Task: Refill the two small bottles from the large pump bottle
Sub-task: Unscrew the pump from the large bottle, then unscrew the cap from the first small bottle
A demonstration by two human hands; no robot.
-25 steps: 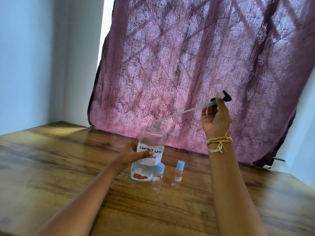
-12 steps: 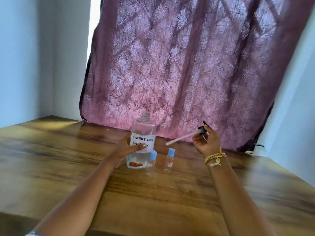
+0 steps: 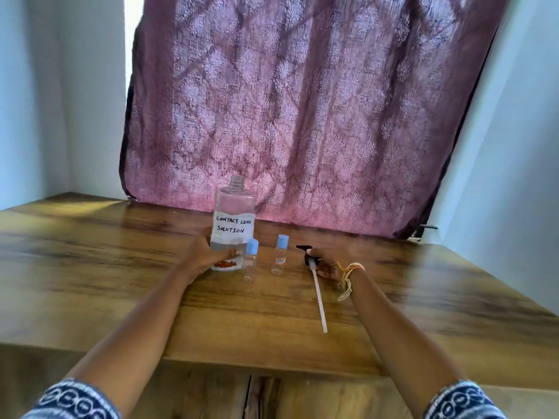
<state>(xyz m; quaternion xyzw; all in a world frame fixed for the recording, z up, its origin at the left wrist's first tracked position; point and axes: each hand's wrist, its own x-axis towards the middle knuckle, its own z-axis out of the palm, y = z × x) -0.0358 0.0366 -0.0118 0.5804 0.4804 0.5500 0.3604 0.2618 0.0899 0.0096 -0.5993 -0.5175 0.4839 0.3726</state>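
Now my left hand (image 3: pixel 211 257) grips the uncapped clear large bottle (image 3: pixel 233 228) mid-tabletop, touching one blue-capped small bottle (image 3: pixel 250 260); a nudge could topple it. My right hand (image 3: pixel 325 266) pinches the black pump head (image 3: pixel 308 255), whose wet white tube (image 3: pixel 319 300) may roll and drip near me.

Pump (image 3: pixel 314 278) now down on table (image 3: pixel 90 267)

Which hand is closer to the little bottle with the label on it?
Right. The right hand, holding the black pump head, lies just beside the small blue-capped labelled bottle; the left hand grips the large clear bottle farther away.
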